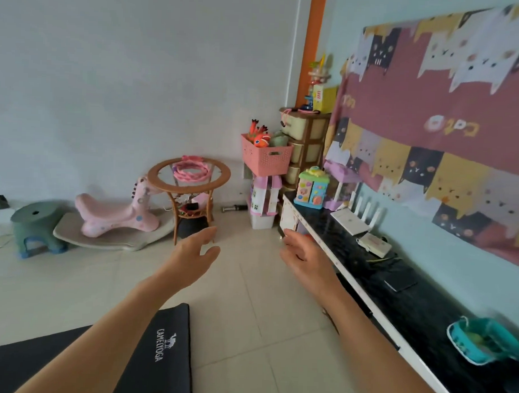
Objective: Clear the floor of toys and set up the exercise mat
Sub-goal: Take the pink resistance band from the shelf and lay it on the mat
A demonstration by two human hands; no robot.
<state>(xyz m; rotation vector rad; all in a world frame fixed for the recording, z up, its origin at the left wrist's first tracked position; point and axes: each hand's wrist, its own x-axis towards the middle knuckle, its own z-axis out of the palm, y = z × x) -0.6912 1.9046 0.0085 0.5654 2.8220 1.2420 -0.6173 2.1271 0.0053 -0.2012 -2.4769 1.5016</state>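
Looking through the head view, you have the mat (158, 351) flat on the floor (249, 299) at lower left, under your left forearm and behind both hands, its long axis running left out of frame. Your left hand (191, 258) is nearer it. Both it and your right hand (303, 256) are loose, holding nothing. The mat is dark, with white lettering.

Exercise mat (147, 354) on floor, near left. Rocking horse (116, 212) left of round table (189, 179), stool (35, 226) further left. Basket (267, 158) atop dollhouse (264, 196) in corner, drawer unit (308, 145) behind. Low cabinet (396, 289) along right wall.
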